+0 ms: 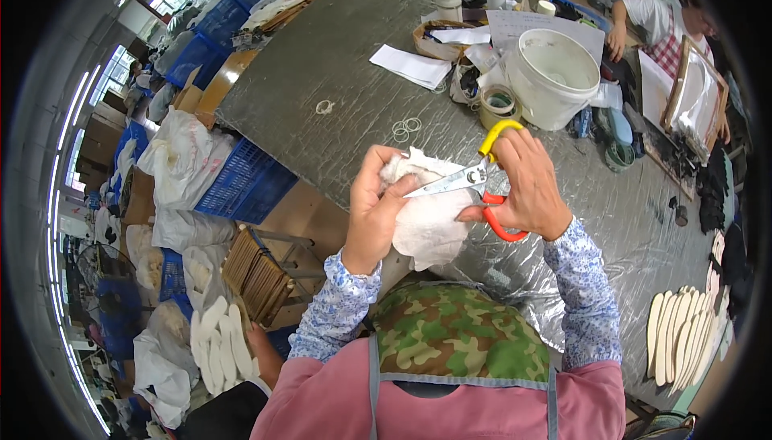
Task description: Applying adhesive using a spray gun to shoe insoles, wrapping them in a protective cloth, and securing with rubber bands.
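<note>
Fluffy white piece (430, 223) clutched in my left hand (374, 211). Right hand (527, 191) grips scissors (474, 178); blades nearly closed, long axis pointing left, slightly downward, onto it.

One pair of scissors (474, 178) and one white fleecy piece (426, 219) sit at centre; one white bucket (551, 78) stands at one o'clock, two white jars (449, 4) at twelve, one blue crate (245, 182) at nine.
</note>
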{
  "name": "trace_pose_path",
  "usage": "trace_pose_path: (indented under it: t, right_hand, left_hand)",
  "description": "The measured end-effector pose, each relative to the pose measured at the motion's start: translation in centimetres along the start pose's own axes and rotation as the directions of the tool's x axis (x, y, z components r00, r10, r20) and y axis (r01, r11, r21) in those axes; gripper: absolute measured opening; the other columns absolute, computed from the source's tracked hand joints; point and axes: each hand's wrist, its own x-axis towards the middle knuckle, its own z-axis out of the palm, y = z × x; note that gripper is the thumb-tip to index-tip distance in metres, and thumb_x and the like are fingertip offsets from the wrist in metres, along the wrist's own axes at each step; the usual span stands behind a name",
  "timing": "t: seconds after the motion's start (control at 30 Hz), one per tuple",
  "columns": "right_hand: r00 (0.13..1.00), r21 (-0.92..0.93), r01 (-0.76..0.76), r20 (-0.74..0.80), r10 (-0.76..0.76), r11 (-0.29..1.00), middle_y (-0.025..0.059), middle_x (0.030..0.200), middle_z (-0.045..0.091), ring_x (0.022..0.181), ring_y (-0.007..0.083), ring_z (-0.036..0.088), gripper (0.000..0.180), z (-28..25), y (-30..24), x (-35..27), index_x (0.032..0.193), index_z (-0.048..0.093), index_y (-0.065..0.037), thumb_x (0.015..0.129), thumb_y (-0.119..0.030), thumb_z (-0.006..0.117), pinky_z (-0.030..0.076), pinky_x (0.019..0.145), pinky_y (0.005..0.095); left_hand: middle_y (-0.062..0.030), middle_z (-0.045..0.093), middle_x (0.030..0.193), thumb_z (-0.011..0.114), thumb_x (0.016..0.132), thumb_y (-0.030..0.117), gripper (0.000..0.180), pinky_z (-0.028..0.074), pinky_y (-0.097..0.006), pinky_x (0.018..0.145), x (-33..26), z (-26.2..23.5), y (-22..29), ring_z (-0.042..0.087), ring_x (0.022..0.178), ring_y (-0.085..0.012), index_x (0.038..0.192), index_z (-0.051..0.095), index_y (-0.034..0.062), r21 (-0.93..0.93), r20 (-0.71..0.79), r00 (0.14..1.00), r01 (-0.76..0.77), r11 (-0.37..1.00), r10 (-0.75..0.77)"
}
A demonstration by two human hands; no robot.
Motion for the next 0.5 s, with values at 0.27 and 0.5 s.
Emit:
trace_pose_path:
  t: [0.27, 0.5]
  right_hand:
    - [0.997, 0.129, -0.053, 0.066, 0.045, 0.990, 0.0065, 0.065, 0.053, 0.054, 0.0219, 0.055, 0.066, 0.3, 0.4, -0.4, 0.075, 0.056, -0.003, 0.053, -0.059, 0.082, 0.042, 0.046, 0.0315]
    - [0.996, 0.129, 0.000, 0.085, -0.012, 0.992, 0.0113, 0.082, 0.052, 0.078, 0.0281, 0.055, 0.076, -0.3, -0.1, 0.7, 0.087, 0.051, -0.003, 0.052, -0.065, 0.078, 0.045, 0.068, 0.0377]
  left_hand:
    - [-0.0030, 0.057, 0.098, 0.054, 0.090, 0.006, 0.020, 0.044, -0.022, 0.077, 0.0, -0.1, 0.1, 0.052, 0.088, -0.0060, 0.108, 0.046, 0.0030, -0.044, 0.032, 0.999, -0.020, 0.999, 0.022]
    - [-0.0033, 0.054, 0.096, 0.055, 0.086, 0.003, 0.023, 0.044, -0.023, 0.078, 0.0, 0.8, -0.7, 0.051, 0.088, -0.0073, 0.107, 0.045, 0.0020, 0.031, 0.018, 0.998, -0.057, 0.998, 0.056]
